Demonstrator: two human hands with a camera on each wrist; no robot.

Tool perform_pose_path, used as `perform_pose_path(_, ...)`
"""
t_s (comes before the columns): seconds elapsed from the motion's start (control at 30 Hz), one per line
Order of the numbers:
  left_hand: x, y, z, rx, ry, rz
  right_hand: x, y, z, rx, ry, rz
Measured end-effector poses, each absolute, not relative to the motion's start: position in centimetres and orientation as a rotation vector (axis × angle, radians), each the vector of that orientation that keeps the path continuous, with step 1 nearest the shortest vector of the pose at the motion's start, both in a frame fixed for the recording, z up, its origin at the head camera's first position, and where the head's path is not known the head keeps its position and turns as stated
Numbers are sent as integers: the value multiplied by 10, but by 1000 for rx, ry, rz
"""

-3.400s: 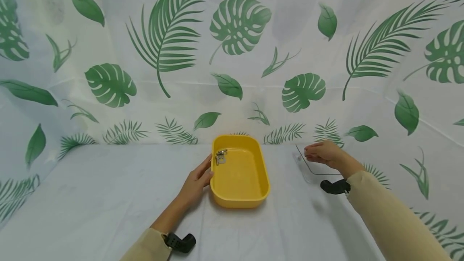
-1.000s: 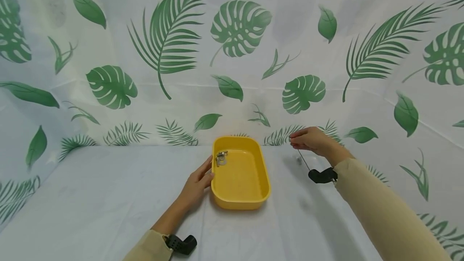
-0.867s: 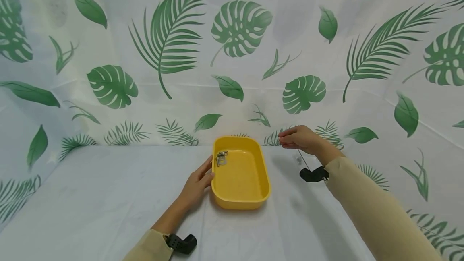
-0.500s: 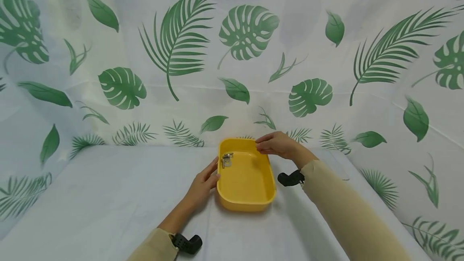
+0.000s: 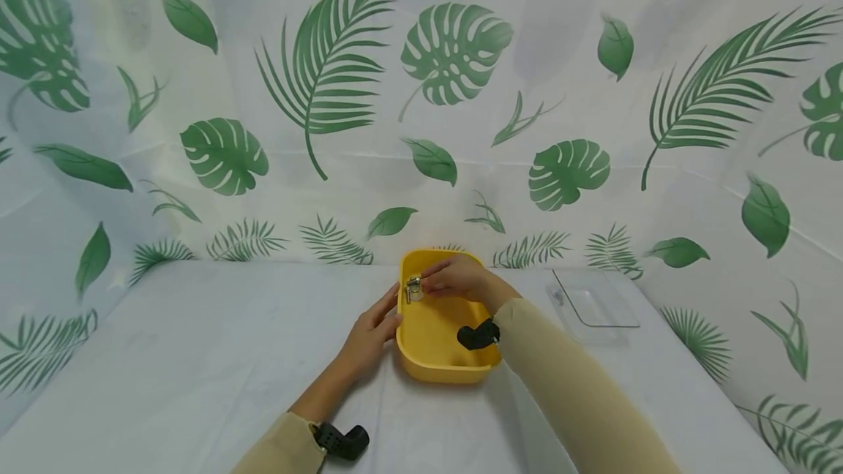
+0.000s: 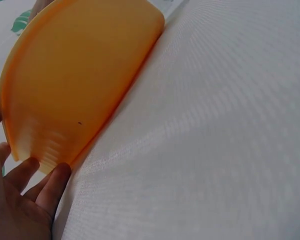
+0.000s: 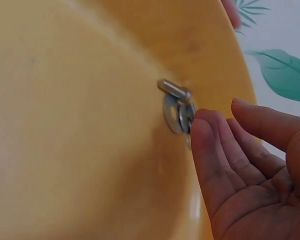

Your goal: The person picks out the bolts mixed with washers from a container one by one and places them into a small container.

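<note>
The right hand point(image 5: 457, 276) has moved inside the tray point(image 5: 424, 339) to the metal pieces point(image 7: 175, 91) near its left wall, thumb and fingers apart, contact unclear; the left hand point(image 5: 370, 333), fingers spread, still touches that wall outside.

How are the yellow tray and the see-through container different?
The yellow tray is solid yellow, while the clear container lets the white cloth show through. The left hand touches the yellow tray; no hand touches the clear container. The yellow tray sits near the middle of the head view, the clear container farther right. Both rest on the white cloth.
</note>
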State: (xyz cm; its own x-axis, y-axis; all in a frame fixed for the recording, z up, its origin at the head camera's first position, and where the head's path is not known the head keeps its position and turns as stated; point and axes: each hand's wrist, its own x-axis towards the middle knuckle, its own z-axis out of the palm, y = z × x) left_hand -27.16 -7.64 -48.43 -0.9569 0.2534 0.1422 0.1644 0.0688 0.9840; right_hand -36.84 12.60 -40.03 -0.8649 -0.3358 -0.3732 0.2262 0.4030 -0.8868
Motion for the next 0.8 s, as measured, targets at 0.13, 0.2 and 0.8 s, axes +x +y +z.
perform_pose_path(0.13, -270, -77, -483, 419, 2250, 2054, -369, 116, -407, -87, 2159, -1468)
perform_pose_path(0.2, -270, -76, -484, 422, 2247, 2054, -369, 114, -412, -61, 2161, -1468)
perform_pose_path(0.8, -271, -76, -484, 431, 2262, 2041, -370, 103, -428, 163, 2014, -1663)
